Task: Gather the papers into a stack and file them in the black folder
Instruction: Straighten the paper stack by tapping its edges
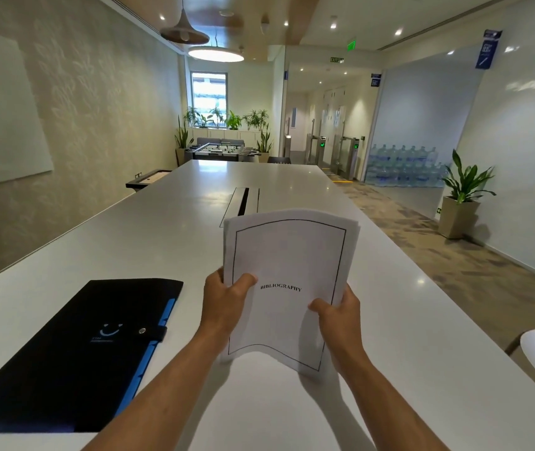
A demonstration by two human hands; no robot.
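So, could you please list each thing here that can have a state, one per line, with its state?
papers: gathered into one stack, held upright above the table, "BIBLIOGRAPHY" page facing the camera.
left hand: closed on the stack's left edge.
right hand: closed on the stack's right edge.
black folder: lying flat on the table, closed, strap snapped shut.
table: cable hatch in its middle slightly open.
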